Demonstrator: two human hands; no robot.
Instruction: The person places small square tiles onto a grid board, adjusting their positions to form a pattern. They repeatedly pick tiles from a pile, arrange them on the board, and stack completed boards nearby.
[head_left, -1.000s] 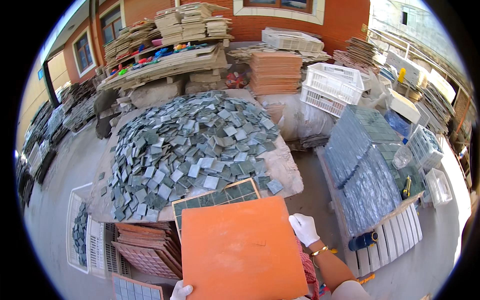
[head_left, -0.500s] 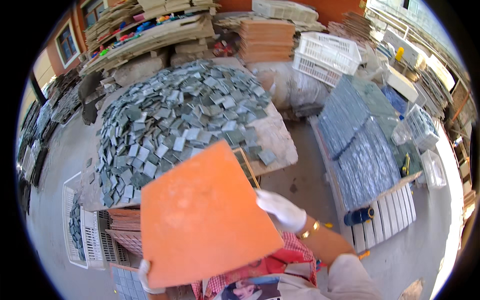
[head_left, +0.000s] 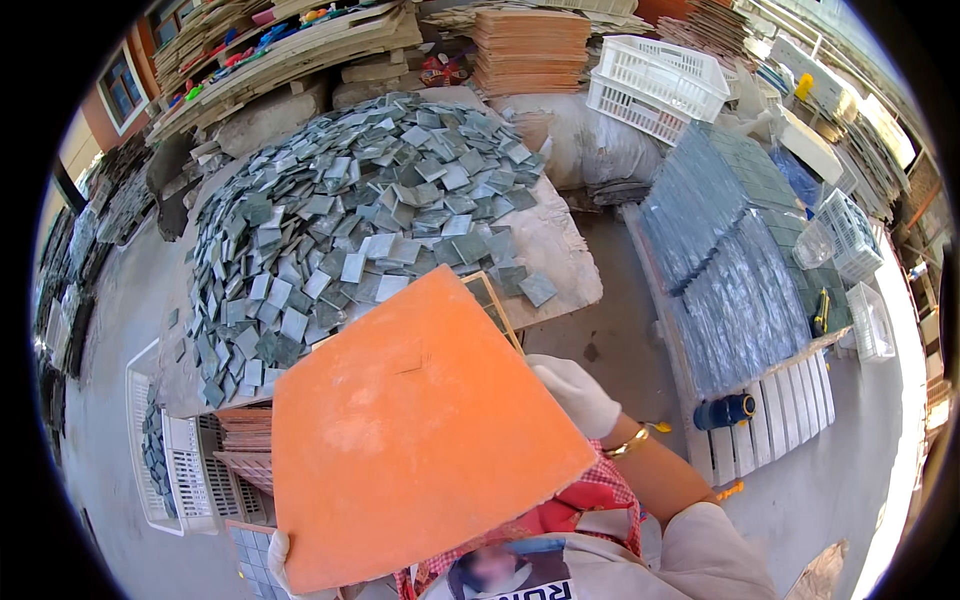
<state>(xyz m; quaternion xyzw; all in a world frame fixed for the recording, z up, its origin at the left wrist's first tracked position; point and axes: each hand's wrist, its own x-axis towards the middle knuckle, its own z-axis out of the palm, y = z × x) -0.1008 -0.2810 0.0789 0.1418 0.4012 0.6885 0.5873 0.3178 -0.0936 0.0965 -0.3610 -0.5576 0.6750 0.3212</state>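
Observation:
A large, thin orange board [head_left: 420, 430] is held tilted in front of me, with a small dark mark on its upper part. My left hand [head_left: 282, 568], in a white glove, grips its lower left corner; most of the fingers are behind it. My right hand [head_left: 578, 393], also gloved and with a gold bracelet at the wrist, is closed at the right edge, its fingertips hidden. A tray with a thin yellowish wooden rim [head_left: 497, 305] shows partly from beneath the board. Beyond lies a broad heap of small grey-green stone tiles [head_left: 360, 220].
The heap lies on a pale worktable [head_left: 570, 270]. At left, white crates [head_left: 190, 470] stand beside stacked reddish boards [head_left: 245, 430] and a tile-covered sheet [head_left: 255, 560]. Right, wrapped tile stacks [head_left: 740, 290] fill a pallet [head_left: 775, 430] with a dark bottle [head_left: 724, 411].
Both hands have shifted slightly with the orange board, whose right corner now reaches farther right and higher. My view has tipped a little downward.

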